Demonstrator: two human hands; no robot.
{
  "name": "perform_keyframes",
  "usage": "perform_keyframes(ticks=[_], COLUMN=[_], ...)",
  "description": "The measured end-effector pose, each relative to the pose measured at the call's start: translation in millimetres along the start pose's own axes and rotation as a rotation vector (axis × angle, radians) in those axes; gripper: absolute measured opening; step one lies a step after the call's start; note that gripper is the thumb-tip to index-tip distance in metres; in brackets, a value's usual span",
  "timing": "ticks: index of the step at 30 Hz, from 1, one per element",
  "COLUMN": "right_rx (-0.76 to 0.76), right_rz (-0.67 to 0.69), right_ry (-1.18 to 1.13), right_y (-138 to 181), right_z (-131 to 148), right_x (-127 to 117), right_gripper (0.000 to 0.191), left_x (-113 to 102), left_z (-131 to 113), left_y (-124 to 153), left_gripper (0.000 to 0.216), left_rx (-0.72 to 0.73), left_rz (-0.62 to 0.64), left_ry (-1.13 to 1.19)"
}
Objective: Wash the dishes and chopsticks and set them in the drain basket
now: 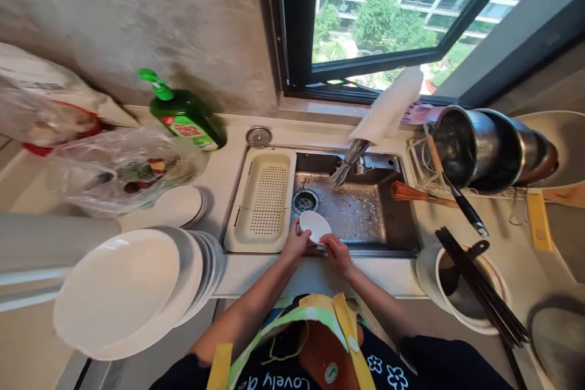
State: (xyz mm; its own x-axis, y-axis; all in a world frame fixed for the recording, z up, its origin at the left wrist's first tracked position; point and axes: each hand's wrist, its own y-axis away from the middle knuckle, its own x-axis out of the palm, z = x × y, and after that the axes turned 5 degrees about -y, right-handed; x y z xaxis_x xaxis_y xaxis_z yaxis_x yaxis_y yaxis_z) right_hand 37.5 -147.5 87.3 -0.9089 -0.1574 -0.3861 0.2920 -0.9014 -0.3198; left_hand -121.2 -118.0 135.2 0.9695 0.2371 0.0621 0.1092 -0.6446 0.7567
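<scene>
A small white bowl (pixel 315 226) is held between both hands over the front edge of the metal sink (pixel 388 210). My left hand (pixel 297 240) grips its left rim, the thumb lying over the edge. On the bowl's right front side, my right hand (pixel 338 252) pinches the rim. Behind the bowl lies the round drain (pixel 305 202) at the sink's left. The faucet (pixel 350 161) points down into the sink, a white cloth (pixel 390 106) draped over it. Wet specks and bits cover the sink floor.
Left of the bowl sits a cream drain basket (pixel 241 219). Stacked large plates (pixel 119 286), smaller dishes (pixel 180 204) and a green soap bottle (pixel 185 113) stand further left. On the right are a bamboo brush (pixel 425 195), a rack of pots (pixel 461 146) and a pot with chopsticks (pixel 484 292).
</scene>
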Motion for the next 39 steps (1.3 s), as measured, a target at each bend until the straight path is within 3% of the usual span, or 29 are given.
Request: perform_keyframes(ticks=[2,5,10,14,20,26,30,34,39], right_rx=[0.071,0.159,0.408,0.539,0.651,0.879,0.920,0.966,1.073], right_rz=[0.110,0.194,-0.142,-0.319,-0.392,-0.374,-0.301,-0.328,-0.508], right_ry=[-0.004,0.000,0.079,0.066,-0.121,-0.720,-1.101,-1.306,-1.410], right_y=[8,-8,-62,-94,-105,-106,-110,-110,-107], right_z=[-9,-22,-47,-65,-85,-81,-71,-68,-67], right_x=[-13,-34,-85,-107,-87,-69,-59,-44,-26], right_gripper=[0.020,0.018,0.030,0.028,0.030,0.042,0.048,0.040,0.033], left_x=[19,30,28,26,33,45,49,45,48], left_z=[9,9,-6,-16,-27,-45,-51,-55,-57], left_y=[-12,-30,-46,-60,-87,-90,-94,-106,-110], left_gripper=[0.064,0.063,0.068,0.070,0.058,0.062,0.061,0.053,0.051], left_rx=[0.064,0.321,0.534,0.529,0.107,0.063,0.085,0.192,0.716], left_rz=[-0.014,-0.033,-0.118,-0.156,0.003,0.178,0.254,0.303,0.117], left_ry=[-0.252,-0.579,-0.937,-0.872,-0.022,0.187,0.085,-0.302,-0.963])
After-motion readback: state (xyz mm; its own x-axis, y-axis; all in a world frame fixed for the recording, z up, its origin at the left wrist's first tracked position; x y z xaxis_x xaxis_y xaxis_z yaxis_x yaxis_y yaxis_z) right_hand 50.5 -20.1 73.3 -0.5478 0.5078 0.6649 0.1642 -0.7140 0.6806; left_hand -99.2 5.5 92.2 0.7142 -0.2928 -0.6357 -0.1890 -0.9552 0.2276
